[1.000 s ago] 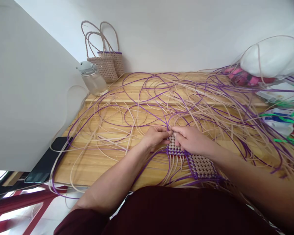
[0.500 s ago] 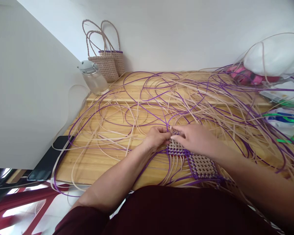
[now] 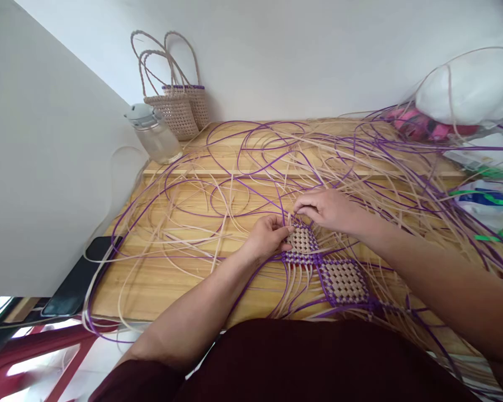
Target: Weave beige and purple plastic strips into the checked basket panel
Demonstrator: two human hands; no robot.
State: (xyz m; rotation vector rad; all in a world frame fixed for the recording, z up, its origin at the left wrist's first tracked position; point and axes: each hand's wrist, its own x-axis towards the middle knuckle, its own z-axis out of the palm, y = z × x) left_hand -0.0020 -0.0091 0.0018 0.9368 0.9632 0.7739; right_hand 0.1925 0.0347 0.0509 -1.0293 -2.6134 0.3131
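Just right of the frame's centre, the left hand (image 3: 266, 237) pinches a beige-and-purple square woven panel (image 3: 303, 242) by its left edge, the right hand (image 3: 323, 209) bunched narrow above, gripping what I can't tell.

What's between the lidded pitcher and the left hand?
In the head view, loose beige and purple strands criss-cross between the pitcher and the left hand, over the wooden tabletop and its raised back board.

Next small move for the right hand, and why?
Probably draw the strand snug: the right hand seems to pinch it just beyond the far edge of the far woven square, while the left hand grips that square's left side.
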